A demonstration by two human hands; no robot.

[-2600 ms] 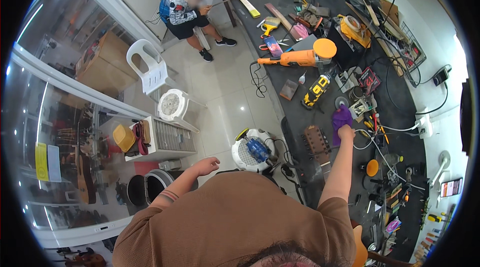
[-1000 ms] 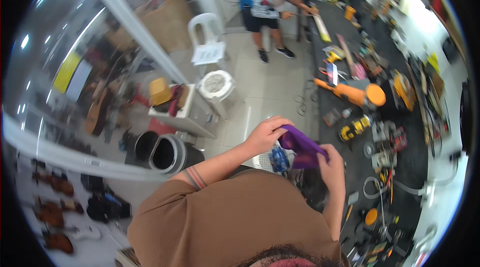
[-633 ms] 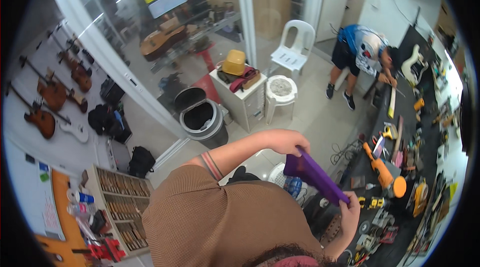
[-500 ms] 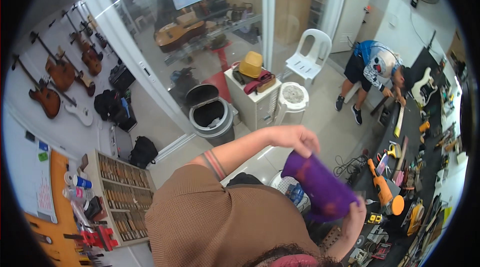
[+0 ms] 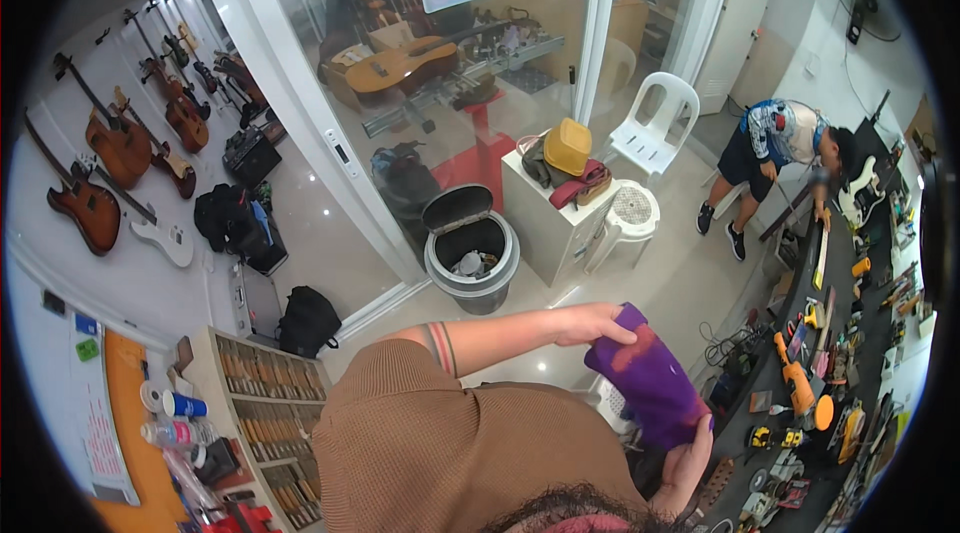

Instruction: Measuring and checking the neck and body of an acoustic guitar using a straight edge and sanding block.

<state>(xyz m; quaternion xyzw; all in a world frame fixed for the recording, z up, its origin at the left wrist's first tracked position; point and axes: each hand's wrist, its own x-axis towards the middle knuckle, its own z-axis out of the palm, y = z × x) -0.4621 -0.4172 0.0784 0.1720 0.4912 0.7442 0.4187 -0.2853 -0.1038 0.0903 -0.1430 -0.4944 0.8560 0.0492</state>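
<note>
The person wears a brown top [image 5: 470, 453] with a fine ribbed, waffle-like texture and a short sleeve [image 5: 385, 383] over the left arm. Parallel dark and reddish stripes [image 5: 439, 348] ring that forearm. Dark, curly hair [image 5: 590, 505] fringes a dull pink patch at the bottom edge.

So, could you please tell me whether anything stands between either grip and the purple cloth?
Nothing visible does: the left grip holds the purple cloth by its upper end, the right grip by its lower.

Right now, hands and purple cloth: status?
Left hand gripping purple cloth at upper end. Right hand at lower end. White stool partly hidden behind cloth.
</note>
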